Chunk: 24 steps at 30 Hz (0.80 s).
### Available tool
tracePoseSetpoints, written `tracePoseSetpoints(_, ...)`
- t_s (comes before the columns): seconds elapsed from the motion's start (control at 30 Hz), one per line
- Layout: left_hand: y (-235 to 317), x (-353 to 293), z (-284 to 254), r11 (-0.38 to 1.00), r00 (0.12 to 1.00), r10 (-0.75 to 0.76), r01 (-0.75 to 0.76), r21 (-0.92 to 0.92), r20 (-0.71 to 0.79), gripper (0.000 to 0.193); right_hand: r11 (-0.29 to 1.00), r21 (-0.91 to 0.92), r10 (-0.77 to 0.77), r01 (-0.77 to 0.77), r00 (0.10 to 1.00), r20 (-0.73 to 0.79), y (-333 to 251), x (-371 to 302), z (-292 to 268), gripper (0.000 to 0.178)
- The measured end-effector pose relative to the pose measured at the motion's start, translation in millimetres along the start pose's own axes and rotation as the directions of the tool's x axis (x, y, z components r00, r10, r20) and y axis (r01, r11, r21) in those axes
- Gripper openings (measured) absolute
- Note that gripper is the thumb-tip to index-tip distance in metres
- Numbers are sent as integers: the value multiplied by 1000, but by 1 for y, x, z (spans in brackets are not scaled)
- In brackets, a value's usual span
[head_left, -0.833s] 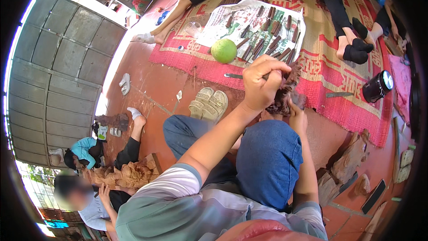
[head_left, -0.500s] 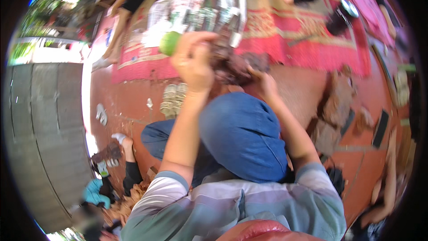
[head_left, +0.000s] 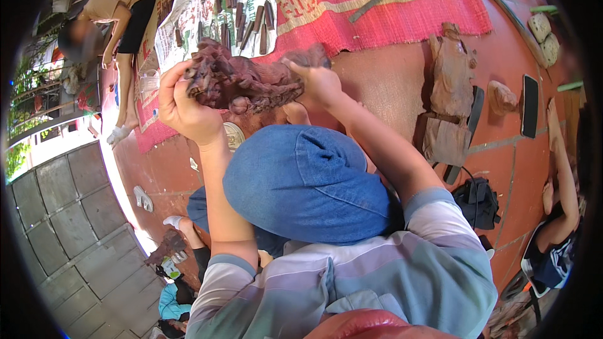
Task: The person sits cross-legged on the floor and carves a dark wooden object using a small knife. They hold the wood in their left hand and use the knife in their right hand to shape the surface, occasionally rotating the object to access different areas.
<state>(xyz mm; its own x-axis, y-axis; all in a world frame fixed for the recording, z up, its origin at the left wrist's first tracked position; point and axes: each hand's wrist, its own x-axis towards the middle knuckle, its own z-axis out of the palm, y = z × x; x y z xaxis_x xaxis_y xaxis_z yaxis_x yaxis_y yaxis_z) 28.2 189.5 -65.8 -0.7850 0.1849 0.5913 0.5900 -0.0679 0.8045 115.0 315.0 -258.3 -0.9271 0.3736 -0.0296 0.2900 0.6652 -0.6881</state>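
Above my blue-jeaned knee (head_left: 301, 182), a dark reddish-brown wood carving (head_left: 251, 81) lies sideways between my two hands. Its surface is deeply cut, with a knobbly left end and a narrower right end. My left hand (head_left: 188, 107) is closed on the left end, some of its fingers hidden behind the wood. With thumb on top, my right hand (head_left: 317, 85) grips the carving near its right end. Just beyond it, several dark-handled carving tools (head_left: 240, 16) lie in rows on a white printed sheet (head_left: 176, 50).
A red and straw-coloured woven mat (head_left: 326, 19) covers the far floor, with a flat grey blade-like tool (head_left: 369, 7) on it. Rough wood blocks (head_left: 451, 81) stand at right, near a black bag (head_left: 477, 201). A person (head_left: 119, 12) bends over at far left.
The view has swung, so the mat and sheet sit farther left. The carving now lies more level, my left hand around its end. The green round thing by that hand is no longer visible.
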Motion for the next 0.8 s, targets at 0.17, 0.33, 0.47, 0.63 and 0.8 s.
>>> tracePoseSetpoints(0.17, -4, 3, -1, 998, 999, 22, -24, 52, 36, 23, 999, -11, 39, -38, 995, 95, -2, 18, -5, 61)
tracePoseSetpoints(0.33, 1, 3, 0, 998, 999, 49, -49, 43, 10, 23, 986, 160, -69, 53, 993, 95, 52, -28, -6, 52)
tracePoseSetpoints(0.47, -1, 2, 0, 999, 999, 42, -42, 23, 13, 23, 884, 467, 4, -2, 1000, -2, 54, -31, -13, 41)
tracePoseSetpoints(0.63, 1, 4, 6, 999, 1000, -9, 10, 31, -3, 21, 985, 170, 21, -20, 1000, -6, 27, -14, 2, 43)
tracePoseSetpoints(0.8, 5, 6, 4, 990, 997, 79, -81, 119, 27, 18, 996, 59, 65, -68, 996, 57, 20, -26, -6, 46)
